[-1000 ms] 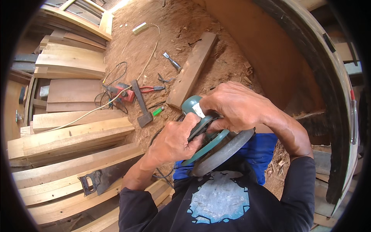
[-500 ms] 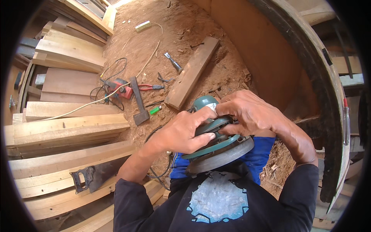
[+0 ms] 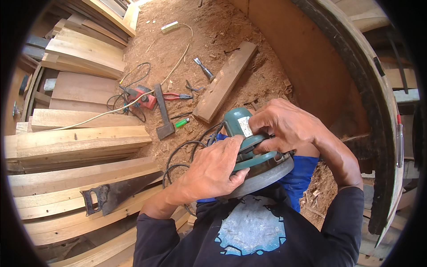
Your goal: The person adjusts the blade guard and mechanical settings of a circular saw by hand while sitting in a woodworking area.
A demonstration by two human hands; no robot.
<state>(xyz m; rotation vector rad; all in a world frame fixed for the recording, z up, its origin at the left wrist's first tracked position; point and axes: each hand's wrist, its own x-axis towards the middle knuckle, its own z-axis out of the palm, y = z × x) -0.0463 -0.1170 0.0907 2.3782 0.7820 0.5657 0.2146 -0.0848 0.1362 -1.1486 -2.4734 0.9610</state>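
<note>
In my lap lies a green corded power tool [image 3: 255, 161] with a rounded motor housing and a wide, curved grey lower edge. It resembles a circular saw. My left hand [image 3: 216, 164] grips its left side, the thumb bent against the green rim. On the other side my right hand [image 3: 284, 127] curls its fingers into the gap below the housing. Those fingertips are partly hidden, so anything small between them cannot be made out. A black cord [image 3: 171, 161] loops down to the left of the tool.
Sawdust ground ahead holds a wooden plank [image 3: 225, 82], a chisel [image 3: 203, 69], red pliers [image 3: 177, 96], a hammer-like tool [image 3: 163, 113], a green lighter [image 3: 182, 123] and a red power tool [image 3: 141, 98]. Stacked boards [image 3: 80, 142] and a handsaw [image 3: 120, 191] lie left. A large curved panel [image 3: 307, 58] rises right.
My left hand has slid lower and turned on the tool, uncovering more of the motor housing and its label. The right hand stays nearly in place. The view has shifted slightly.
</note>
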